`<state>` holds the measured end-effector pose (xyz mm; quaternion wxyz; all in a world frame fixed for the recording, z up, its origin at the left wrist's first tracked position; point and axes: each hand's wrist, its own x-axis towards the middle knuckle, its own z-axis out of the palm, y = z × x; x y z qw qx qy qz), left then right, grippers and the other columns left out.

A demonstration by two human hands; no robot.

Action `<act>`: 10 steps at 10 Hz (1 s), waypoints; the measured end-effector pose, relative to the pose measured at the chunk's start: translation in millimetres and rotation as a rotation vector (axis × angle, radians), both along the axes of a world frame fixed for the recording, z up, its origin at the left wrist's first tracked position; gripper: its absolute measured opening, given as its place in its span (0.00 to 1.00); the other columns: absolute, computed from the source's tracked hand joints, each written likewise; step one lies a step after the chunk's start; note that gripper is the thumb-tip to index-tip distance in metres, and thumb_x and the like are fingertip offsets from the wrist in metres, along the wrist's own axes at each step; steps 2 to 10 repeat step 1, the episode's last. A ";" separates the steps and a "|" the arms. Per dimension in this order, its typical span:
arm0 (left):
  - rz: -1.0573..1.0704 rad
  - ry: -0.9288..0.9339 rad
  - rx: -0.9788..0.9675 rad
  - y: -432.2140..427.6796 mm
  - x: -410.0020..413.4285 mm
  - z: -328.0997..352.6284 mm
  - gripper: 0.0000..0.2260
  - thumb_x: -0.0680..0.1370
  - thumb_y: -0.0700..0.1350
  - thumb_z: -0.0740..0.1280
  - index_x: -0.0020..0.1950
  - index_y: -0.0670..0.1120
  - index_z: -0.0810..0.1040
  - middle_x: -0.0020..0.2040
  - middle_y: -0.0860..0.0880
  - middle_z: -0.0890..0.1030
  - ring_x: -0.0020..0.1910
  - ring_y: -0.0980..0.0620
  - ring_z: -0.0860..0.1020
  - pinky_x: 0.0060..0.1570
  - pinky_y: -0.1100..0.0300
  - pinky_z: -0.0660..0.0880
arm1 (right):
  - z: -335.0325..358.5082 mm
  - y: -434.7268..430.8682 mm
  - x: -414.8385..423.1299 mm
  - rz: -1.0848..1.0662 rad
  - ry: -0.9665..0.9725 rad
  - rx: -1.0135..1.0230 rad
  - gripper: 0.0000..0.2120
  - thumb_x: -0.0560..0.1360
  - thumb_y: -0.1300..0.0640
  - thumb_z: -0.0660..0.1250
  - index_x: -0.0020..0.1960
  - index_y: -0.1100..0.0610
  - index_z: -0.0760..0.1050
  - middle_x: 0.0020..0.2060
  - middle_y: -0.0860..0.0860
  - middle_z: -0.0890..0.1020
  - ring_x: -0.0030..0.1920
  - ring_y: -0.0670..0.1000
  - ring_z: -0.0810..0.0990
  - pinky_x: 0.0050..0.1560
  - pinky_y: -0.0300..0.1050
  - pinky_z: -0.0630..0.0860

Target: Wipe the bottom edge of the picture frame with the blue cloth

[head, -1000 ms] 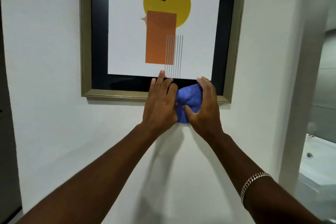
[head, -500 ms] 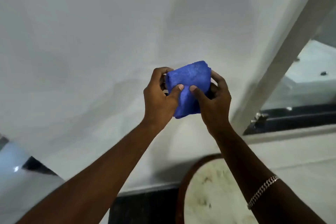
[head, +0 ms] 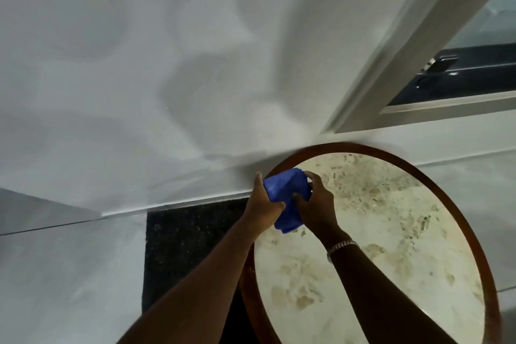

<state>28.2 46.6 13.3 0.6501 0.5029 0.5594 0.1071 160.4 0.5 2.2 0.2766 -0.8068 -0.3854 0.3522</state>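
Observation:
The blue cloth (head: 286, 198) is bunched up between both hands, held low over the near-left rim of a round table. My left hand (head: 264, 204) grips its left side with the thumb up. On the cloth's right side my right hand (head: 317, 204) pinches it, a metal bracelet on that wrist. The picture frame is out of view; only bare white wall shows above the hands.
A round table (head: 458, 195) with a brown wooden rim and mottled stone top fills the lower right. A dark speckled floor strip (head: 190, 246) lies left of it along the white skirting. A white door frame (head: 396, 50) slants at the upper right.
The view has dropped from the picture frame down the wall to the table. Both hands came off the frame's bottom edge and lowered together with the cloth, now bunched between them.

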 end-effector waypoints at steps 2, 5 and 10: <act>0.042 0.072 -0.003 0.7 -3.5 -21.1 0.40 0.76 0.32 0.66 0.80 0.44 0.45 0.75 0.38 0.66 0.72 0.39 0.69 0.70 0.43 0.71 | -23.6 2.8 4.3 0.140 -0.054 -0.117 0.31 0.75 0.64 0.66 0.75 0.59 0.59 0.69 0.61 0.73 0.67 0.61 0.74 0.68 0.54 0.74; 0.042 0.072 -0.003 0.7 -3.5 -21.1 0.40 0.76 0.32 0.66 0.80 0.44 0.45 0.75 0.38 0.66 0.72 0.39 0.69 0.70 0.43 0.71 | -23.6 2.8 4.3 0.140 -0.054 -0.117 0.31 0.75 0.64 0.66 0.75 0.59 0.59 0.69 0.61 0.73 0.67 0.61 0.74 0.68 0.54 0.74; 0.042 0.072 -0.003 0.7 -3.5 -21.1 0.40 0.76 0.32 0.66 0.80 0.44 0.45 0.75 0.38 0.66 0.72 0.39 0.69 0.70 0.43 0.71 | -23.6 2.8 4.3 0.140 -0.054 -0.117 0.31 0.75 0.64 0.66 0.75 0.59 0.59 0.69 0.61 0.73 0.67 0.61 0.74 0.68 0.54 0.74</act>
